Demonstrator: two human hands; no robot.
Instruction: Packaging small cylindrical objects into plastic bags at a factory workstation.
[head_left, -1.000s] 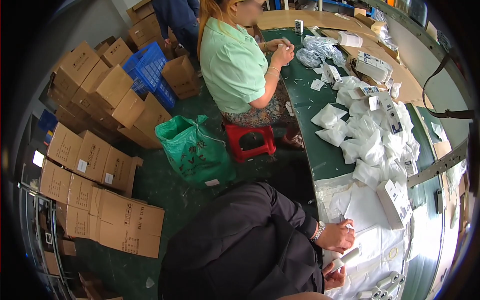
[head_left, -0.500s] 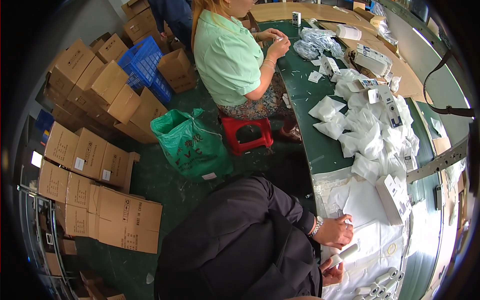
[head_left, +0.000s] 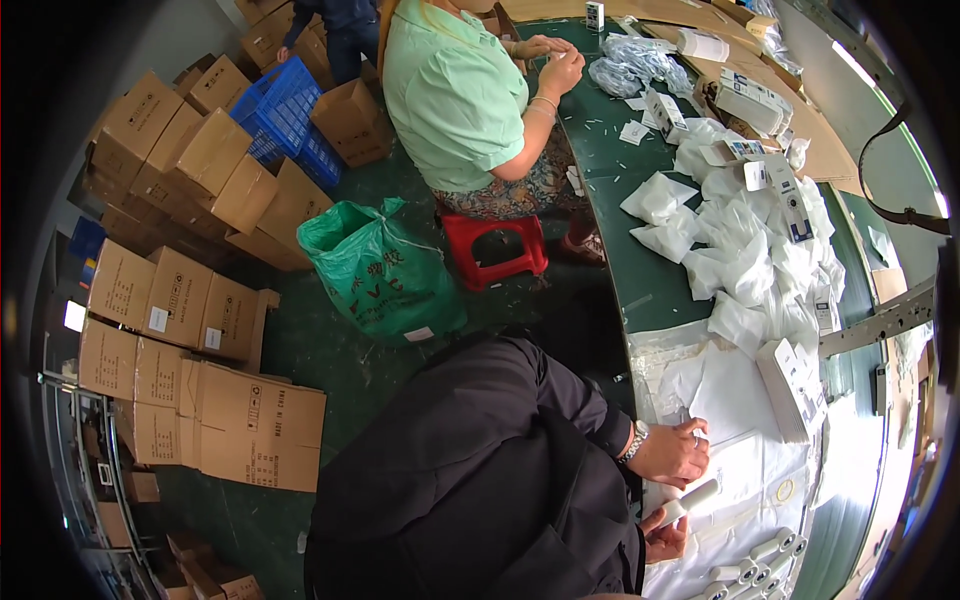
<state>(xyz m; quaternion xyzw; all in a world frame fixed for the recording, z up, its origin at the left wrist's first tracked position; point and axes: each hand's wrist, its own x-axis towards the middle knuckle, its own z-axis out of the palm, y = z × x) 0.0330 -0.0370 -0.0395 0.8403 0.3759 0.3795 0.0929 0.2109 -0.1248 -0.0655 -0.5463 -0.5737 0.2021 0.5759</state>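
Observation:
My left hand [head_left: 672, 455], with a metal watch at the wrist and a ring, rests over white sheeting [head_left: 725, 385] on the table. Its fingers are pinched together; whatever they hold, if anything, is hidden. Just below it, my right hand [head_left: 664, 537] grips a smooth white cylinder [head_left: 692, 502] by its lower end, the upper end tilted up to the right. Near the lower right lie several similar white cylinders [head_left: 748, 572] with dark round ends. A pale yellow ring [head_left: 785, 490] lies on the sheeting to the right of my hands.
A stack of white boxes [head_left: 790, 390] stands beyond my hands, with white plastic pouches [head_left: 740, 260] piled farther along. A co-worker in a green shirt [head_left: 455, 100] sits on a red stool [head_left: 492, 250]. A green sack [head_left: 380, 275] and cardboard cartons [head_left: 255, 425] stand left.
The white cylinder in my right hand has tipped upward a little. My left hand stays pinched in nearly the same place. In the background, a person in dark clothes has shifted.

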